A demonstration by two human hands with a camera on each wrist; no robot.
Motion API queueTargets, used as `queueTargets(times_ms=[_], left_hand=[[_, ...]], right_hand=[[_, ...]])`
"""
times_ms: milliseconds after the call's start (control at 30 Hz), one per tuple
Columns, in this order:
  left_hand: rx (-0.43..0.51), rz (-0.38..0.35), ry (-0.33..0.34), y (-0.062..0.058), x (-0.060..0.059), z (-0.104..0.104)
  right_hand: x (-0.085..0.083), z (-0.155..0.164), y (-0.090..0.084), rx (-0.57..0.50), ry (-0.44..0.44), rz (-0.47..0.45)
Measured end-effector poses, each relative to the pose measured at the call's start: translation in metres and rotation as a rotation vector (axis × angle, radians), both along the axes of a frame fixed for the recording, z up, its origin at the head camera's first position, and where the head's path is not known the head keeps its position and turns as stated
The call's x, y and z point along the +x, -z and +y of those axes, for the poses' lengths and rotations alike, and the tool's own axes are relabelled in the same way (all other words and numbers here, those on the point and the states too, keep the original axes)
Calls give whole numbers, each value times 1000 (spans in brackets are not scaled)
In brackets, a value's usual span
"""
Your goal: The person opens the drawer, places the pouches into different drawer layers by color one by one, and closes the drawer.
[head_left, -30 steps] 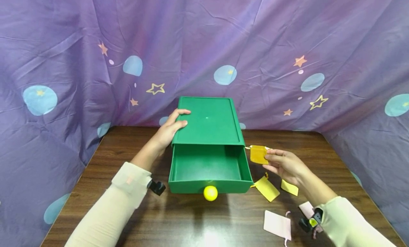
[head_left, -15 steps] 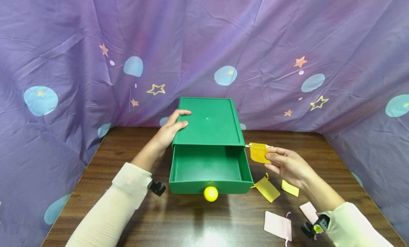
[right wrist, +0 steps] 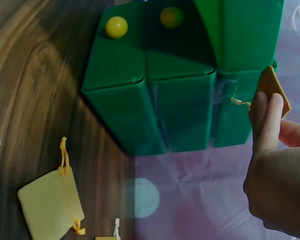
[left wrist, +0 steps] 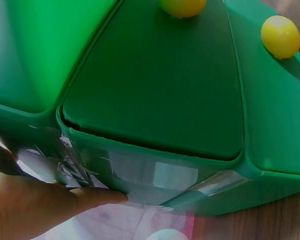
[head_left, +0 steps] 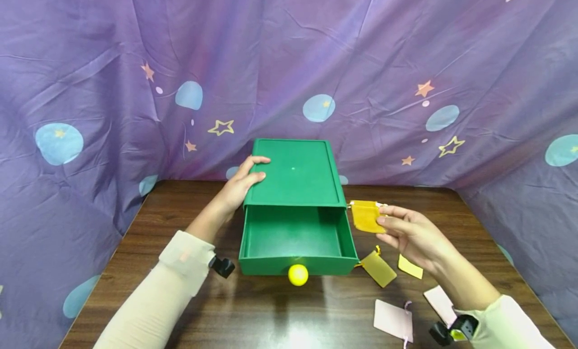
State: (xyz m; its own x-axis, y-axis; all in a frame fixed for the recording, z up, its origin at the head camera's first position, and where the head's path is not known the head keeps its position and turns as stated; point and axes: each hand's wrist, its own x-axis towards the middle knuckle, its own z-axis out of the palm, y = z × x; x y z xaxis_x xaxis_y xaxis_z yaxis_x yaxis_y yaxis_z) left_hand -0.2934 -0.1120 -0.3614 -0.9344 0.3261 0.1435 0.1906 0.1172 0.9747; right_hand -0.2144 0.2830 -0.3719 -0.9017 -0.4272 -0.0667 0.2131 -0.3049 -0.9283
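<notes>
Our left hand (head_left: 239, 183) rests spread on the green drawer box (head_left: 293, 176); at its three o'clock, our right hand (head_left: 413, 236) pinches a mustard pouch (head_left: 365, 216).

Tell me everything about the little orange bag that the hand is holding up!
The small mustard-orange cloth drawstring pouch looks soft and velvety, roughly square and flat, with a pale cord at its gathered top edge. It is lifted off the brown wooden table, just right of the open green plastic drawer box and apart from it. The right hand pinches its right edge with its fingers. Whether anything is inside cannot be told.
</notes>
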Motion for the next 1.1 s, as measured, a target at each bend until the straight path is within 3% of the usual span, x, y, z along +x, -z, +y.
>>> queueTargets(times_ms=[333,867,1100], left_hand=[[8,-3,0,0,1,1],[1,28,4,2,0,0],[-1,18,-7,1,0,1]], right_hand=[[11,-7,-14,-62,-83,42],[23,-23,-25,-134,-152,53],[28,-27,-32,-111,-147,66]])
